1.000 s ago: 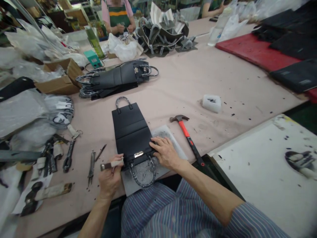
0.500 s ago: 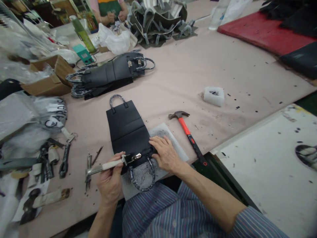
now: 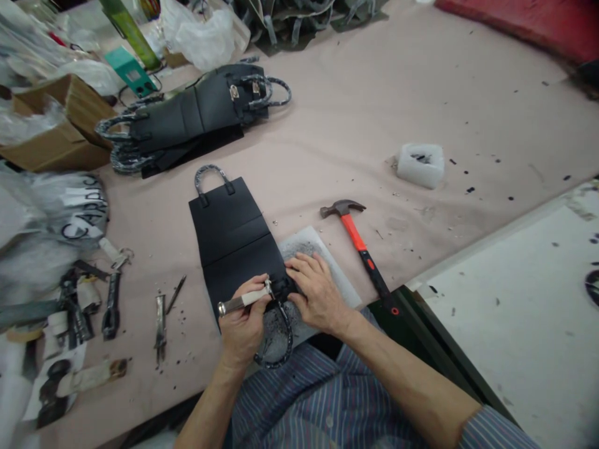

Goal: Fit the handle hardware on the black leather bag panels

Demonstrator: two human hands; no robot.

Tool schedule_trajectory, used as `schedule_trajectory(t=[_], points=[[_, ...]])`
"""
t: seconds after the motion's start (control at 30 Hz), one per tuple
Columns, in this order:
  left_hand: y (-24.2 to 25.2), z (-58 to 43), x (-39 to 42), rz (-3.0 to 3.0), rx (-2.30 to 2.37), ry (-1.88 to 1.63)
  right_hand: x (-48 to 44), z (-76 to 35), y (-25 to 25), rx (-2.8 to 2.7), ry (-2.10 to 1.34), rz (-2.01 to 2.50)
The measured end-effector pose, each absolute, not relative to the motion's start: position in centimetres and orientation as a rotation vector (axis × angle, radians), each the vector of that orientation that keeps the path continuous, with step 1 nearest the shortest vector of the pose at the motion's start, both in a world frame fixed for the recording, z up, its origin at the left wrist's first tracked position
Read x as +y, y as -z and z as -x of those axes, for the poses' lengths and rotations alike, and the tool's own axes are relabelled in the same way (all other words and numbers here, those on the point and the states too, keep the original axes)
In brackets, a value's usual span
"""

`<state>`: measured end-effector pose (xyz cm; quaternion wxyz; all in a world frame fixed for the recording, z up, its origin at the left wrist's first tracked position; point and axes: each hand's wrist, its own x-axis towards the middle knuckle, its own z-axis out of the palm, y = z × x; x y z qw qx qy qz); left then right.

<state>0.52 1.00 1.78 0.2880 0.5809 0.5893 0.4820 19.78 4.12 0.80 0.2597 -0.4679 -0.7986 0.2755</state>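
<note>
A black bag panel (image 3: pixel 238 243) lies flat, its near end over a pale board (image 3: pixel 339 274). One wrapped handle (image 3: pixel 213 168) stands at its far end, and another loop (image 3: pixel 285 349) hangs at the near end. My left hand (image 3: pixel 243 324) is wrapped round a tool with a pale grip and metal ends (image 3: pixel 241 302); its tip is at the near part of the panel. My right hand (image 3: pixel 318 290) rests on the panel's near right corner, fingers together and pressing the black material beside the handle base. To the right lies a hammer (image 3: pixel 358 240).
Stacked black bags (image 3: pixel 187 115) lie at the back left beside a cardboard box (image 3: pixel 70 134). Tools, including a black-handled one (image 3: pixel 111 305), and a metal punch (image 3: pixel 160 327) are on the left. A white block (image 3: pixel 420 165) sits at right, scraps around it.
My left hand has moved right with the tool, whose tip is now close to my right hand's fingers. The metal clasp seen earlier is now hidden. The view has tilted down.
</note>
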Motion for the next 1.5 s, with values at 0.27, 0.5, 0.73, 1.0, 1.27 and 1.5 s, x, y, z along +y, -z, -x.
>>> schedule_trajectory(t=[0.27, 0.5, 0.73, 1.0, 1.27, 1.5], points=[[-1.16, -0.32, 0.66, -1.562, 1.539, -1.249, 4.23, -19.73, -0.76, -2.156, -0.767, 1.278], [-1.27, -0.05, 0.63, -1.572, 1.541, -1.245, 4.20, -19.75, -0.72, -2.138, -0.770, 1.271], [-1.08, -0.01, 0.58, -1.547, 1.523, -1.242, 4.22, -19.73, -0.81, -2.135, -0.764, 1.271], [-1.21, -0.07, 0.84, -1.566, 1.508, -1.197, 4.25, -19.68, -0.86, -2.142, -0.757, 1.276], [-0.93, -0.24, 0.82, -1.636, 1.522, -1.186, 4.26, -19.65, -0.75, -2.138, -0.769, 1.283], [-1.53, -0.65, 0.38, -1.780, 1.540, -1.202, 4.32, -19.76, -0.77, -2.136, -0.765, 1.277]])
